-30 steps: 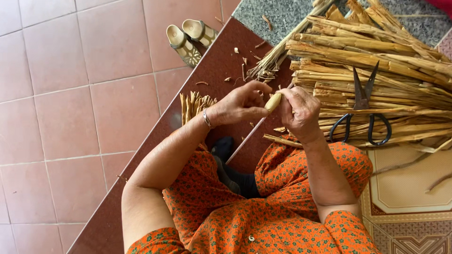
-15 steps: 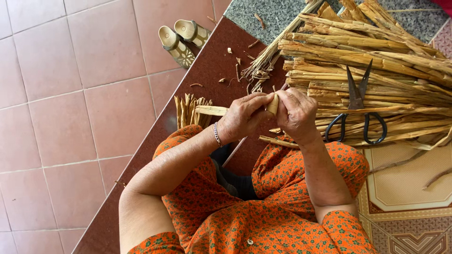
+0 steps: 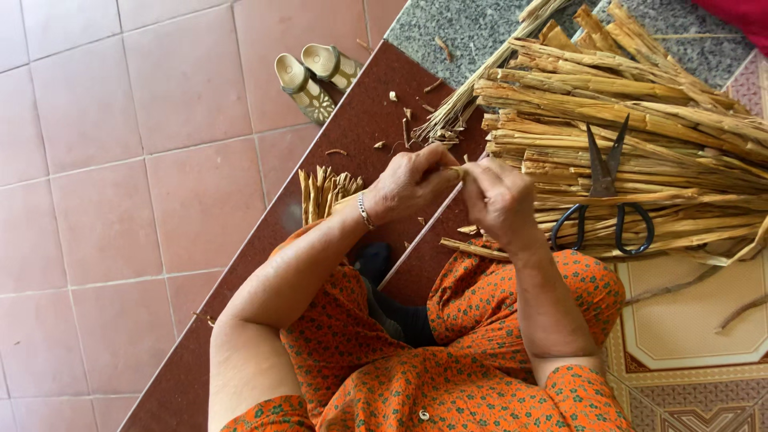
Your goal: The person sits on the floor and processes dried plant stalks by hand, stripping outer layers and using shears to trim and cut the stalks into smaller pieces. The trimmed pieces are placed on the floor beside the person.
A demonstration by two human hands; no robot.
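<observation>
Both hands pinch one dry strip (image 3: pixel 422 234); left hand (image 3: pixel 412 182) and right hand (image 3: pixel 500 200) meet at its top end, likely to split it; scissors (image 3: pixel 602 192) rest on the stalk pile (image 3: pixel 640 120) nearby.

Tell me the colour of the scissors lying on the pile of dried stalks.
The scissors are black, handles and blades alike, seen best in the head view.

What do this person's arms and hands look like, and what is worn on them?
Both arms are bare from the short orange floral-print sleeves down. The left hand has a thin silver-coloured bracelet at the wrist. The right hand shows no jewellery or glove.
</observation>
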